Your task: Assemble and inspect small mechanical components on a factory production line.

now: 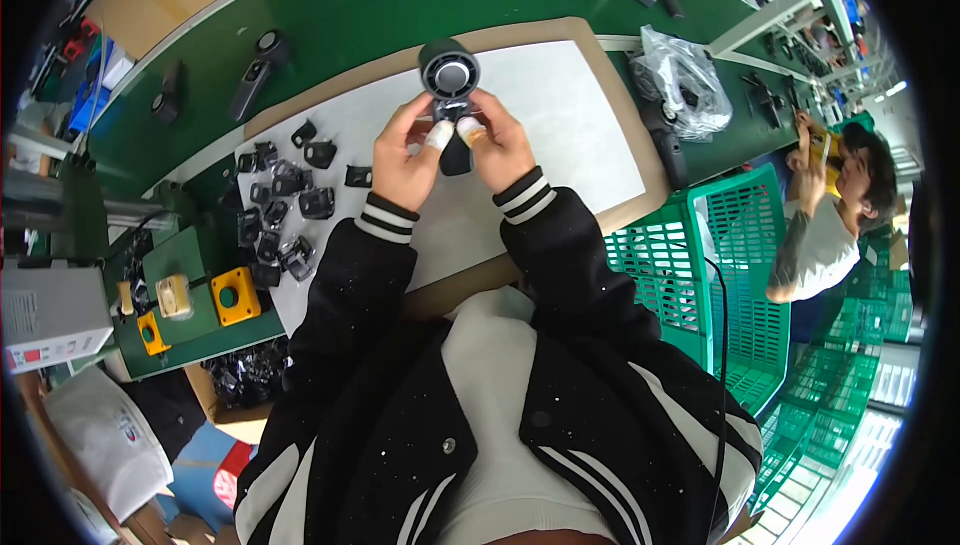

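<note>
Both my hands hold a dark handheld fan [450, 69] over the white sheet [560, 135]. Its round head points away from me and its handle hangs down between my palms. My left hand [408, 153] grips the fan's neck from the left, fingers closed. From the other side my right hand [497, 147] closes on the same neck. Both thumbs, wrapped in white tape or covers, press at the joint below the head. A small black plastic part [359, 177] lies beside my left hand, and several similar black parts [290, 181] are heaped further left.
More fans [258, 75] lie on the green bench around the sheet. A clear plastic bag [682, 85] sits at the right, above a green crate [735, 235]. Yellow button boxes [236, 296] stand at the left. A co-worker [830, 215] works at far right.
</note>
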A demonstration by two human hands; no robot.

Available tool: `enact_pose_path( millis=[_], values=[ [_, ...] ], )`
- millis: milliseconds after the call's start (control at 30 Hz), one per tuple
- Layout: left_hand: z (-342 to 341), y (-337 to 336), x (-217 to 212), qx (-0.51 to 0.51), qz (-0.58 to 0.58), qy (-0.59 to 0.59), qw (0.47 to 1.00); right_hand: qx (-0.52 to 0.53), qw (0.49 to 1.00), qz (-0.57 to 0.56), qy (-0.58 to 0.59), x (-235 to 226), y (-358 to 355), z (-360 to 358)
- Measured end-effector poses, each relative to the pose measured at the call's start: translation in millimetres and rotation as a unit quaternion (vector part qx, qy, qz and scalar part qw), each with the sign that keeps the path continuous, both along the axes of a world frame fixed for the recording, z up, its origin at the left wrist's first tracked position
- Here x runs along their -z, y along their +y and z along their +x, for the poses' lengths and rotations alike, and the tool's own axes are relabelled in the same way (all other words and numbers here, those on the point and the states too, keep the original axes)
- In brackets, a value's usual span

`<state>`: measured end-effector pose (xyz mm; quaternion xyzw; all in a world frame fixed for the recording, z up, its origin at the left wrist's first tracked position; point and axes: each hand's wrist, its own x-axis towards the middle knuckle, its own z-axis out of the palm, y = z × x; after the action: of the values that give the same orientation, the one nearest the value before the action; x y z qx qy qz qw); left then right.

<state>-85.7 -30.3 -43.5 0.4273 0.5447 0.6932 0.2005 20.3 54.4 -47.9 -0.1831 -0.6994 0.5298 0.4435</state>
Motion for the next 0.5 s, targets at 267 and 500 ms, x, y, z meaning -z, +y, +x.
enact_pose_path(
  millis=[267,500],
  values=[
    [9.2,2.1,-7.4,0.005,0.042,0.035,0.998,-0.101,0.971,-0.171,0.134,-13.2,-7.4,-0.7],
    [17.2,12.1,-20.2,0.026,0.007,0.015,1.000,0.004,0.982,-0.130,0.139,-12.6,0.9,-7.9]
  ],
)
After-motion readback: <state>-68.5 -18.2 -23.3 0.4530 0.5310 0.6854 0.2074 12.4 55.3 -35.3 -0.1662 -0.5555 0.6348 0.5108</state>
